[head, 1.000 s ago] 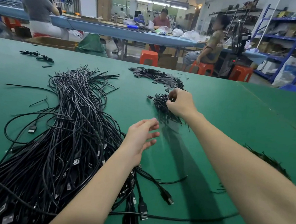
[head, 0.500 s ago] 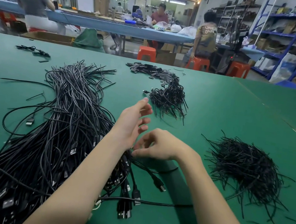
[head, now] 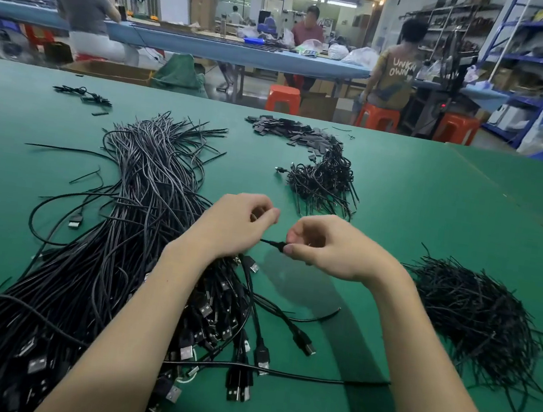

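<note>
A thick heap of black USB cables (head: 112, 254) sprawls over the left half of the green table (head: 435, 210), plugs toward me. My left hand (head: 232, 228) hovers above the heap's right edge with fingers curled; a black cable end (head: 272, 242) runs out of it. My right hand (head: 330, 248) pinches that same cable end between thumb and fingertips, just right of the left hand. What lies inside the left palm is hidden.
A tangle of thin black ties (head: 476, 316) lies at the right. A smaller bundle of tied pieces (head: 321, 184) and a scatter of flat black tags (head: 290, 130) sit further back. Beyond the table people sit on orange stools (head: 282, 98) at a blue bench.
My right hand drew back from the far bundle to the middle of the table. Both hands then curled and met on one cable end above the heap's edge.
</note>
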The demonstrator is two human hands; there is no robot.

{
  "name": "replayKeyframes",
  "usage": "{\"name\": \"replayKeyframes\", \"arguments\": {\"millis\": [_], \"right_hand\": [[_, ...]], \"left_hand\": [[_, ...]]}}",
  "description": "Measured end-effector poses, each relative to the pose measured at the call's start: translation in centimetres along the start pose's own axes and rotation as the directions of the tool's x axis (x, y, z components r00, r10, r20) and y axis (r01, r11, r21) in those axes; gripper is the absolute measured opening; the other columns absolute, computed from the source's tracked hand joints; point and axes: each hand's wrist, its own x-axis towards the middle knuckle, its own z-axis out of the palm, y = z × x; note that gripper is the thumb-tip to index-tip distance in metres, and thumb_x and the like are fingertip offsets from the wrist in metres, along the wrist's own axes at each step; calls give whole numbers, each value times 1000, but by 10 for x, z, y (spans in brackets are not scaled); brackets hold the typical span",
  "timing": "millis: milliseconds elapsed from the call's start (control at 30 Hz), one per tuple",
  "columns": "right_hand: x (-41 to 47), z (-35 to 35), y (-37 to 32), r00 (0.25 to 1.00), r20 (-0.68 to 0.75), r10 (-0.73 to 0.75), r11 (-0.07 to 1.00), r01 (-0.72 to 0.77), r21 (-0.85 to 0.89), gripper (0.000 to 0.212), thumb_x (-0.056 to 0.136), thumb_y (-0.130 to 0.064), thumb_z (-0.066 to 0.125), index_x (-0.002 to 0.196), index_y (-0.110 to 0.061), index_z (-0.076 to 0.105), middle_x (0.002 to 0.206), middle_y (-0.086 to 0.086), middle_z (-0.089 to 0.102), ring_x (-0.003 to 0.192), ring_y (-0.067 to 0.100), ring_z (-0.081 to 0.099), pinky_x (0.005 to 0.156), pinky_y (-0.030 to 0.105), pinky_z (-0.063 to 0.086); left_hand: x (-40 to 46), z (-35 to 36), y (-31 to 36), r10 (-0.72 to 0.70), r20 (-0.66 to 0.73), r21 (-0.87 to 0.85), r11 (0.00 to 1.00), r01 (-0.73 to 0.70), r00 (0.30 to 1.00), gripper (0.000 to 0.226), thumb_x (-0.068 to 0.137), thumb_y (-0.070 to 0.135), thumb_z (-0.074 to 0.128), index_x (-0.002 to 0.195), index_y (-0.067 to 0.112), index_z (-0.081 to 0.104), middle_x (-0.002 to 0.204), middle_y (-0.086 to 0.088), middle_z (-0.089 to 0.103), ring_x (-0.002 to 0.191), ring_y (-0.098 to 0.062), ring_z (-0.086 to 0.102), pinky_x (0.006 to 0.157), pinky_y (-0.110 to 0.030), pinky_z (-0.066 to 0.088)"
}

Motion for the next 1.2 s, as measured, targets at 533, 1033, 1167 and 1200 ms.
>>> {"name": "replayKeyframes", "arguments": {"millis": [533,1033,1167,1200], "right_hand": [[-8,-31,12,981,-193,37,887,57,458,12,96,-27,68,96,-15,71,74,-5,66,66,11,59,58,20,49],[6,25,-1,993,2,-114,979,112,169,25,96,-3,58,119,-13,64,92,-17,64,87,6,65,74,4,50],[9,29,-9,988,-112,-105,976,124,176,13,90,-2,61,95,-14,64,90,-7,74,79,0,65,75,24,54],[10,30,-10,980,-175,-94,980,122,159,18,90,-5,62,87,-22,58,88,-6,73,78,4,67,74,27,54]], "left_hand": [[-4,-12,16,206,150,-32,979,-203,967,36,104,35,47,77,25,69,77,14,73,70,-3,68,71,-22,49],[-13,9,83,298,2,-484,836,-260,955,36,105,27,47,77,14,67,70,2,70,58,-20,65,63,-24,50],[-11,3,80,211,-61,-677,710,-196,976,38,107,25,44,78,12,65,69,1,65,53,-14,56,50,-21,42],[-10,1,80,184,-62,-714,679,-173,981,38,107,26,43,79,13,65,69,1,65,53,-11,55,48,-20,41]]}}
